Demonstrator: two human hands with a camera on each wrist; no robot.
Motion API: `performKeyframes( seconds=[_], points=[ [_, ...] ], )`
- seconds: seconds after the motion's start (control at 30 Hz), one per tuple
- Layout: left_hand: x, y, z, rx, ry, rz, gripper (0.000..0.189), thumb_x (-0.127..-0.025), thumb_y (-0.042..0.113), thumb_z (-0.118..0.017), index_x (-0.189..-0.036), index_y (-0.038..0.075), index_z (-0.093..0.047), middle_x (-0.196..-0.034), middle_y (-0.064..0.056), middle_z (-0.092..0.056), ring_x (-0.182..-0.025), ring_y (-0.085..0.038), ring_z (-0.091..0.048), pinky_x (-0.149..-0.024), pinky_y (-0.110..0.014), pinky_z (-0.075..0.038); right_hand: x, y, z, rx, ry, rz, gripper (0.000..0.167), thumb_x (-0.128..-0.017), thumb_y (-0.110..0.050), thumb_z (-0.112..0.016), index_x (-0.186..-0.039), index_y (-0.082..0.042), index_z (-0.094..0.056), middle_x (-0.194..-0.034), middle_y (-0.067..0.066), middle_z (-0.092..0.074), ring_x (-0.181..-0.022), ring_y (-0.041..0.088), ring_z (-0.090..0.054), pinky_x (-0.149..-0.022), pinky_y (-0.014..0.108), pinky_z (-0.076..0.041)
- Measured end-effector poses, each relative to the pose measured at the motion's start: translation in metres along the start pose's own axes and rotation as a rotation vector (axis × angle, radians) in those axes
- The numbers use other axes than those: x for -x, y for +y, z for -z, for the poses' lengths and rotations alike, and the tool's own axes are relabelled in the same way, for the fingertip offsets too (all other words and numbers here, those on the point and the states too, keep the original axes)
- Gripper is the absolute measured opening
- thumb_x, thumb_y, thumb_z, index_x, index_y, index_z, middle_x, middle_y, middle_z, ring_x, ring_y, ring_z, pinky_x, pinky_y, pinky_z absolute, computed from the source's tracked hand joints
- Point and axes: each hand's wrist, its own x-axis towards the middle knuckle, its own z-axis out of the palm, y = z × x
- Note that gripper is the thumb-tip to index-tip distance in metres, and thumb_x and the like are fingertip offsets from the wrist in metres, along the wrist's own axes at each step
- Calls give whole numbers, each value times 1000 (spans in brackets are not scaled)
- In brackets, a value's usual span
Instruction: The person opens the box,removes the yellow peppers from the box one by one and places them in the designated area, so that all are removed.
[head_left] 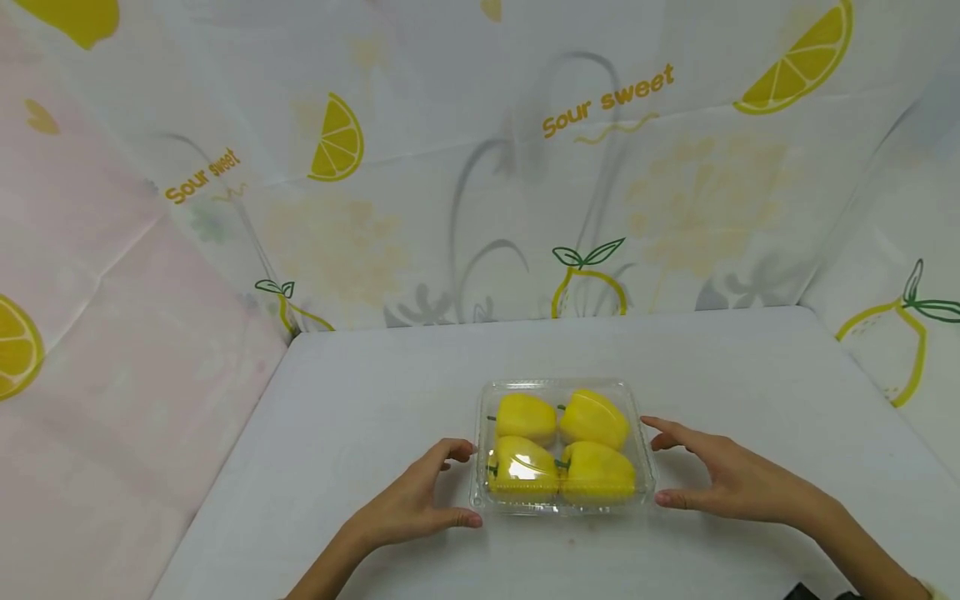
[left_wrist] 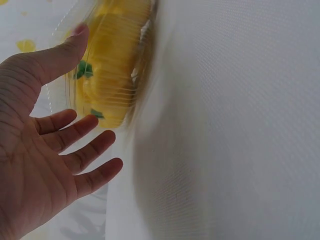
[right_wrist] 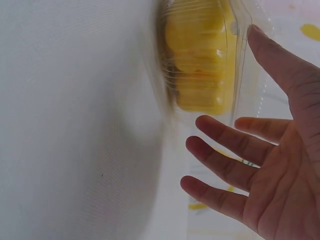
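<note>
A clear plastic clamshell box [head_left: 555, 386] sits on the white table with its lid closed. Inside lie several yellow bell peppers [head_left: 527, 417] with green stems, set in two rows. My left hand [head_left: 408, 504] is at the box's left side, thumb and fingers spread apart. On the opposite side my right hand [head_left: 731, 479] faces the box in the same way, fingertips close to its edge. Both wrist views show the palms with relaxed fingers and nothing gripped; the thumbs overlap the box's side wall there.
The white tabletop [head_left: 375, 400] stretches around the box. Behind it and at both sides hangs a cloth [head_left: 420, 75] printed with lemons and lettering. A small dark object [head_left: 802, 592] shows at the bottom right edge, near the right forearm.
</note>
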Motion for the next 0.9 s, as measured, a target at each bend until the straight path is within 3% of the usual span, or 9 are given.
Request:
performKeyframes(
  seconds=[0.3, 0.53, 0.9],
  points=[
    [-2, 1, -2, 46, 3, -6, 77, -76, 35, -86, -135, 14, -41, -130, 5, -52, -120, -17, -51, -99, -42, -44, -1, -1, -2, -21, -18, -9, 83, -86, -53, -70, -153, -24, -32, -121, -12, -61, -113, 17, -58, -87, 47, -50],
    [-1, 2, -3, 118, -6, -53, 75, -77, 31, -86, -132, 9, -41, -124, 2, -52, -110, -17, -56, -95, -37, -48, -1, -2, -2, -36, -33, -7, 82, -87, -52, -70, -154, -21, -32, -120, -11, -62, -111, 15, -59, -87, 44, -51],
    [0, 1, -5, 297, -35, 3, 63, -80, 19, -85, -126, 5, -44, -116, -8, -53, -95, -20, -61, -82, -33, -53, 0, 1, -5, -92, -40, 2, 83, -88, -47, -71, -154, -18, -30, -118, -7, -65, -106, 15, -62, -84, 41, -52]
  ],
)
